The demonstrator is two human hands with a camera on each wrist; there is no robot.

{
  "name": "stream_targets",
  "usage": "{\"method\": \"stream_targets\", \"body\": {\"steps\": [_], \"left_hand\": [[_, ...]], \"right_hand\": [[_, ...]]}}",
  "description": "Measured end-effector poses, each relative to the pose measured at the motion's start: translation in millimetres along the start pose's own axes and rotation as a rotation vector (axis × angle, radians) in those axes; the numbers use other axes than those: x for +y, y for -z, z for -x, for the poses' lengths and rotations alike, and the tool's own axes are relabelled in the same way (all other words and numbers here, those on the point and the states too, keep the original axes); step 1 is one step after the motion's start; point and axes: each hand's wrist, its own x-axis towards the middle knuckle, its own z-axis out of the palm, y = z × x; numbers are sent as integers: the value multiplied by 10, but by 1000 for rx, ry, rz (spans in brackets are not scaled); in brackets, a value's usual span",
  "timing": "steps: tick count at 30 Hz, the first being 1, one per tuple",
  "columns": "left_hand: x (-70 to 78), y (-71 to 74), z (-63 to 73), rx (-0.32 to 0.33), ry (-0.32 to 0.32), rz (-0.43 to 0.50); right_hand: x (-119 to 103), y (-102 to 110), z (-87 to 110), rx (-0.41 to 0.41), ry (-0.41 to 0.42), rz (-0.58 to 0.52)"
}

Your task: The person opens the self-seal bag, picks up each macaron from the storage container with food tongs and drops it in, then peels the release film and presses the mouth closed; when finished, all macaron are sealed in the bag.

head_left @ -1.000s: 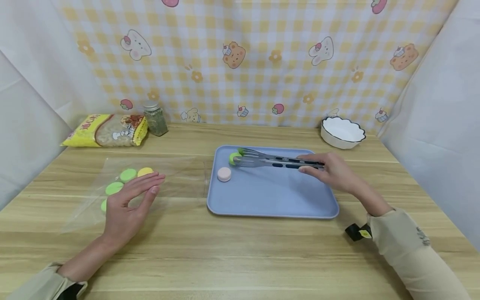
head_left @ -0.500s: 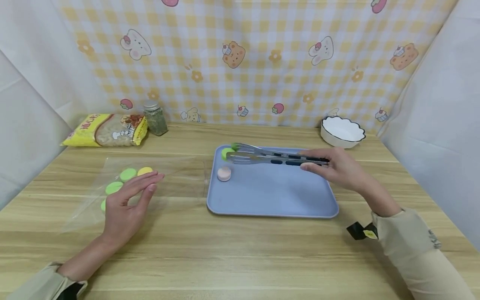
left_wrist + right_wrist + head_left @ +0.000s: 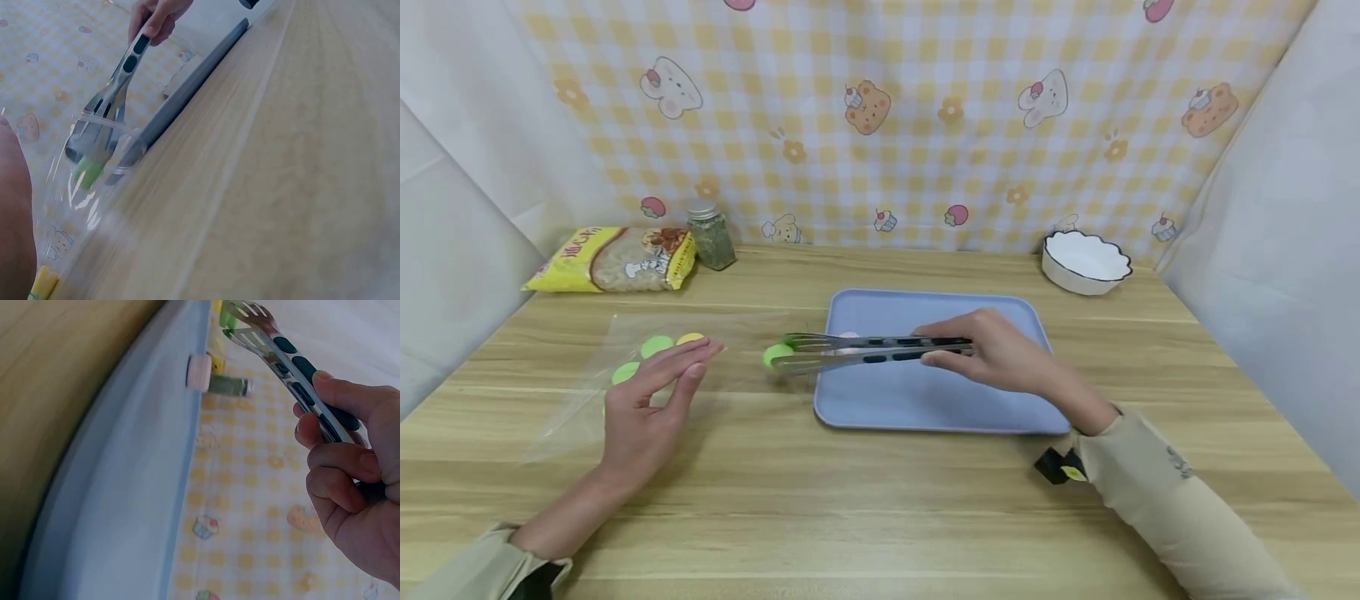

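Note:
My right hand grips metal tongs with dark pads, and their slotted ends hold a green macaron. In the left wrist view, this green macaron is at the raised mouth of a clear plastic bag. With thumb and fingertips together, my left hand pinches the bag's upper film. Under that hand lie a yellow macaron and several green macarons, partly hidden. A pink macaron sits on the blue tray, mostly behind the tongs in the head view.
Back left on the wooden table are a yellow food packet and a glass jar of green flakes. A white scalloped bowl stands at the back right. A checked curtain hangs behind.
My right hand has moved left with the tongs, carrying the green macaron from the tray's back left corner to the bag's mouth. The left hand has barely moved.

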Motion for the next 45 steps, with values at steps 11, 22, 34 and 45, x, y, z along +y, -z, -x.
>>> {"method": "stream_targets", "body": {"steps": [11, 22, 34, 45], "left_hand": [[37, -18, -32, 41, -9, 55], [29, -29, -46, 62, -25, 70], [143, -36, -68, 51, -27, 90], [104, -23, -60, 57, -29, 73]], "right_hand": [[-96, -388, -483, 8, 157, -41], [-259, -643, -812, -12, 201, -21], [-315, -727, -869, -46, 218, 12], [-320, -659, -837, -46, 204, 40]]}}
